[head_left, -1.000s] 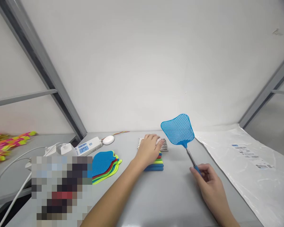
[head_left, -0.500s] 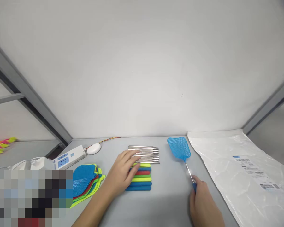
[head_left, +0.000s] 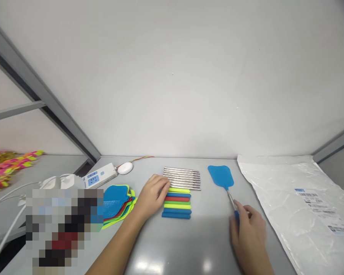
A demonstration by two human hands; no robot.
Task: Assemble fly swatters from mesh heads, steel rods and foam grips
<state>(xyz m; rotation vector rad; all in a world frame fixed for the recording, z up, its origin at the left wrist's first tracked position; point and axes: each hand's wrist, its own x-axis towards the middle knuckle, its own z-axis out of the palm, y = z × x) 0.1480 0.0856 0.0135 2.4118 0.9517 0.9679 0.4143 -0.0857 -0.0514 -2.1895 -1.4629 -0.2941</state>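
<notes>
My right hand (head_left: 249, 233) is wrapped round the blue handle of a fly swatter (head_left: 220, 176), whose blue head points away from me and whose short metal shaft shows above my fingers. My left hand (head_left: 152, 195) rests at the left ends of a row of coloured handles (head_left: 177, 206), fingers bent and thumb apart, with nothing seen in it. Those handles are yellow, blue, red and green and lie side by side. Just beyond them several thin metal rods (head_left: 183, 177) lie parallel. Left of my left hand is a stack of mesh swatter heads (head_left: 116, 202), a blue one on top.
A white plastic mailing bag (head_left: 292, 198) with a printed label covers the right side of the grey table (head_left: 166, 248). Along the left lie a power strip (head_left: 100, 175), a white oval device (head_left: 125, 168) and white cables. A metal frame post (head_left: 60, 110) rises at the left.
The view has shifted, so things sit further right and slightly higher. My left hand has drawn back left from over the rods and handles. My right hand still holds the swatter, now flatter.
</notes>
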